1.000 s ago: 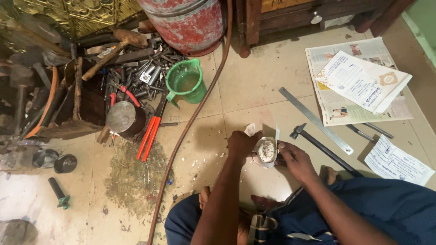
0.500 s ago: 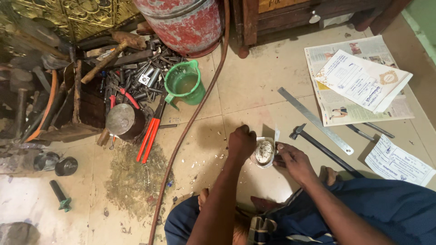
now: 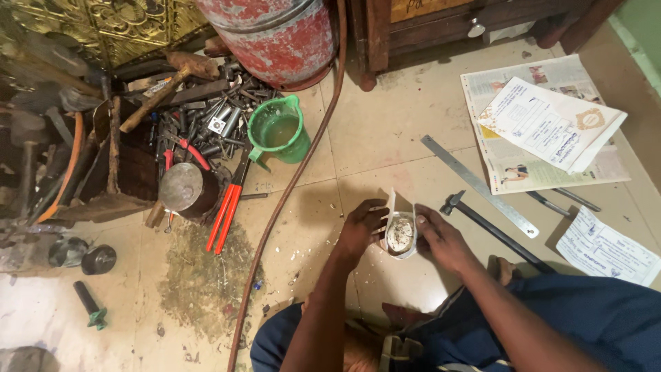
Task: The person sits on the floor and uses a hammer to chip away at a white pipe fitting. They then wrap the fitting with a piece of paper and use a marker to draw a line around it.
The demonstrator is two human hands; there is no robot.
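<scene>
Both hands [image 3: 361,231] [image 3: 441,238] clasp small cup [image 3: 400,235].

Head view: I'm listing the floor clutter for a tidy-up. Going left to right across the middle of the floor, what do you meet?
Black capped bottle → orange-handled cutters → brown hose → left hand → small white container → right hand → hammer → steel ruler
</scene>
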